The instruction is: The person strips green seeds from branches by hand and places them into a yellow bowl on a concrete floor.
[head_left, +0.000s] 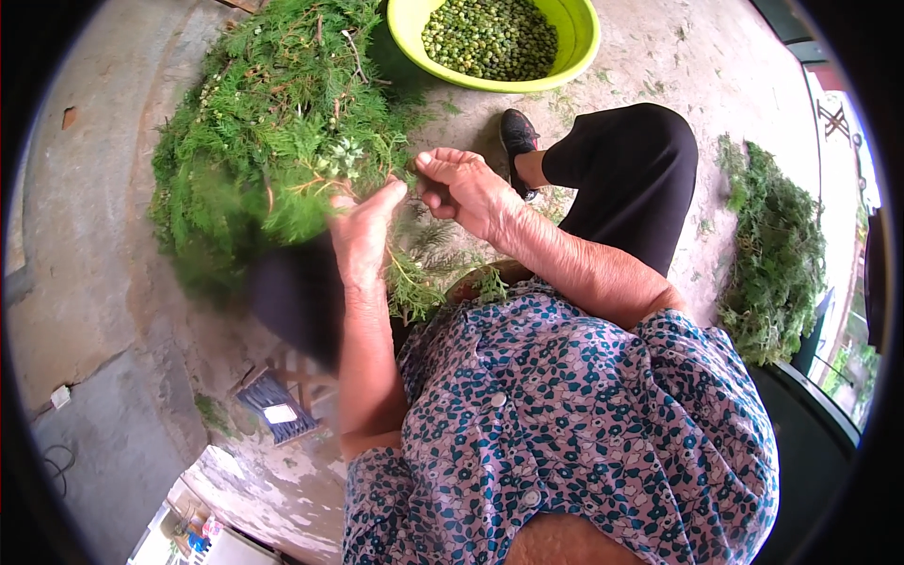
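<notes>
My left hand (369,224) is closed around a green conifer sprig (311,187) that bears a cluster of pale green cones (341,157). Just to its right, my right hand (459,185) has its thumb and fingertips drawn together near the sprig; whether something small lies between them cannot be told. A large heap of cut conifer branches (261,106) lies beyond and to the left of my left hand. Above my hands in the picture stands a yellow-green plastic basin (494,83) holding many small green cones (491,39). Loose sprigs (413,282) lie over my lap.
A second pile of conifer branches (773,254) lies on the concrete floor (635,63) at the right. A small wooden stool or rack with a dark woven top (279,406) is at the lower left, near a peeling wall (247,494). My black shoe (519,138) rests below the basin.
</notes>
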`<action>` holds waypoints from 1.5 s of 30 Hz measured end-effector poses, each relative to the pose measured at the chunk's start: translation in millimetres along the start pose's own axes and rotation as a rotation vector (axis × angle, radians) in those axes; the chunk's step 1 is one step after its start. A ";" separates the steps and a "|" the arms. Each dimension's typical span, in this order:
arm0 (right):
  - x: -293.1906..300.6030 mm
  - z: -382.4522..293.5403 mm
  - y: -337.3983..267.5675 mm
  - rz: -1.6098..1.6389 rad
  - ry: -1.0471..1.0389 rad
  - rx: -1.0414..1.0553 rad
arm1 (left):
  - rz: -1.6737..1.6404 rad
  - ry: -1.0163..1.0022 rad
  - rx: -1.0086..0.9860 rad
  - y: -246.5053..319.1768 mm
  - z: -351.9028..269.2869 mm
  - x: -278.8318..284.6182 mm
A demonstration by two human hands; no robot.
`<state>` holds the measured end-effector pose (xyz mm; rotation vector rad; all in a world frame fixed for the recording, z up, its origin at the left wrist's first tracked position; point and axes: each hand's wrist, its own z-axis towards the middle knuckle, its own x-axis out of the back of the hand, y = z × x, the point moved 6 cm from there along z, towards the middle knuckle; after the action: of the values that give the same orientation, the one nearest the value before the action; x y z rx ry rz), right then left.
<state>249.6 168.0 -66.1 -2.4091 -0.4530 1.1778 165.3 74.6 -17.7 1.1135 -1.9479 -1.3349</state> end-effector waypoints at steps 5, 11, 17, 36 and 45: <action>24.7 8.6 1.9 0.030 0.160 -0.011 | 0.060 0.022 -0.068 5.3 14.1 17.4; 78.0 38.9 -24.7 0.206 0.230 0.093 | 0.104 0.155 -0.067 42.5 41.8 54.0; 158.8 68.8 -153.7 -1.507 0.019 0.794 | 0.391 0.269 -0.089 84.3 56.6 67.2; 307.5 41.1 88.2 -1.323 0.309 -0.089 | 0.407 0.815 -0.102 167.9 -53.3 110.8; 241.8 24.1 71.2 -1.530 0.791 -0.072 | -0.212 -0.158 0.285 173.1 -47.4 162.6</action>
<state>380.0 223.3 -276.0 -1.5035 -1.5576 -0.4254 59.5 -57.1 155.8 1.4215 -2.2396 -1.3145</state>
